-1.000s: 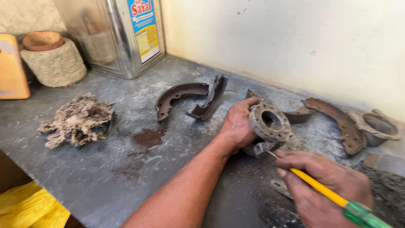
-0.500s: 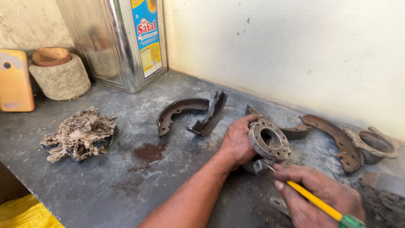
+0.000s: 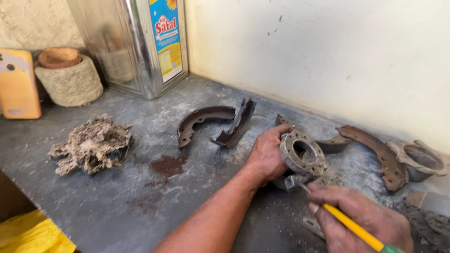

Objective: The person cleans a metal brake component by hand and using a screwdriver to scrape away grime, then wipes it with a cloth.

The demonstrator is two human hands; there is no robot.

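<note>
My left hand grips a rusty round wheel hub and holds it tilted on the grey metal bench. My right hand holds a yellow-handled screwdriver, whose metal tip touches the hub's lower edge. Rust dust lies under the hub. Two dark brake shoes lie just left of my left hand.
A rusty brake shoe and a round metal cup part lie at the right by the wall. A wad of dirty cotton waste lies at the left. A large tin can, an orange phone and a cylindrical stone block stand at the back.
The camera has shifted slightly, so everything sits a little lower and to the right. My hands keep their grip on the hub and the screwdriver.
</note>
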